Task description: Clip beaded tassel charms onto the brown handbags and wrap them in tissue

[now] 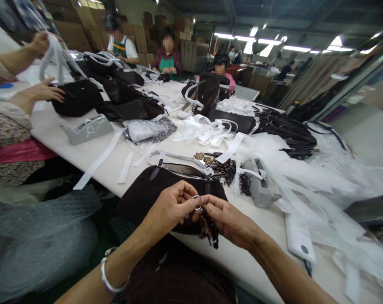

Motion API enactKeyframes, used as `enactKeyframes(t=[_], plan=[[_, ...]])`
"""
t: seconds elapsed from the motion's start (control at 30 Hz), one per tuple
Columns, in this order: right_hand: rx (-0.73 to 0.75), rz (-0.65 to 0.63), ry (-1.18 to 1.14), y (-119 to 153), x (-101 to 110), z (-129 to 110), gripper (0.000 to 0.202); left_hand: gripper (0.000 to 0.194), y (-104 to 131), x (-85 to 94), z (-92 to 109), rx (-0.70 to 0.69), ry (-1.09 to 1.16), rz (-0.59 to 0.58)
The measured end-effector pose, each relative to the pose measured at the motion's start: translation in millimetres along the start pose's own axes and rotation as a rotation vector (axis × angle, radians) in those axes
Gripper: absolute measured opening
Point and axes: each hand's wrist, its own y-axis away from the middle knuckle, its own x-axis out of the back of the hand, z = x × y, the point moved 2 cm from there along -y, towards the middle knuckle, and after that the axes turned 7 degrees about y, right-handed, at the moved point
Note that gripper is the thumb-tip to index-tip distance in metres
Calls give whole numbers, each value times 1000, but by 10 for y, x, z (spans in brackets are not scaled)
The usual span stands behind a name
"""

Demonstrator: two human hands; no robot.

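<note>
Between my hands is a beaded charm point(207, 226) in dark brown, hanging from a silver metal ring point(198, 202). My left hand point(175, 202) pinches the ring between thumb and finger. With its fingers curled round the charm's upper part, my right hand point(225, 219) also touches the ring. Behind and below them a black handbag point(147, 192) lies on the table's near edge, its handle wrapped in white padding point(179, 156). A pile of similar dark beaded charms point(229, 169), some with tan flower shapes point(204, 158), lies beyond the bag.
Grey tape dispensers stand at right point(258, 181) and left point(88, 128). White foam strips point(207, 128) and black bags point(124, 107) cover much of the table. A co-worker's hands point(47, 90) handle a bag at left; other people sit further back. Bubble wrap point(42, 253) lies lower left.
</note>
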Motion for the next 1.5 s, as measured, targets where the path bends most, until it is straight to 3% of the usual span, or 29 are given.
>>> enactKeyframes(t=[0.1, 0.23, 0.33, 0.5, 0.63, 0.73, 0.87, 0.93, 1.0, 1.17, 1.4, 1.5], plan=[[76, 166, 190, 9, -46, -23, 45, 29, -6, 6, -14, 47, 81, -17], [65, 367, 467, 26, -70, -33, 27, 28, 10, -16, -31, 55, 195, -9], [8, 347, 403, 32, -40, -6, 30, 29, 35, -85, -66, 32, 280, 28], [37, 352, 190, 29, 25, 30, 34, 35, 78, -256, -187, 9, 398, 162], [7, 388, 163, 30, 73, 37, 35, 38, 55, -251, -235, 52, 369, 61], [-23, 404, 236, 5, 153, 7, 36, 30, -89, -47, -181, 41, 156, -34], [-37, 453, 424, -153, 351, -67, 30, 15, -493, 277, -99, -163, -590, -63], [-43, 509, 544, -272, 472, -95, 28, 17, -718, 340, -126, -230, -892, -98], [-69, 558, 606, -380, 592, -97, 26, 21, -913, 331, -202, -197, -1001, -162], [-122, 612, 482, -469, 887, -8, 24, 23, -1242, 146, -432, -57, -857, -236], [-135, 652, 298, -537, 1168, 76, 19, 9, -1677, -174, -753, 92, -492, -190], [-128, 700, 278, -614, 1224, 106, 18, 12, -1774, -268, -866, 166, -288, -170]])
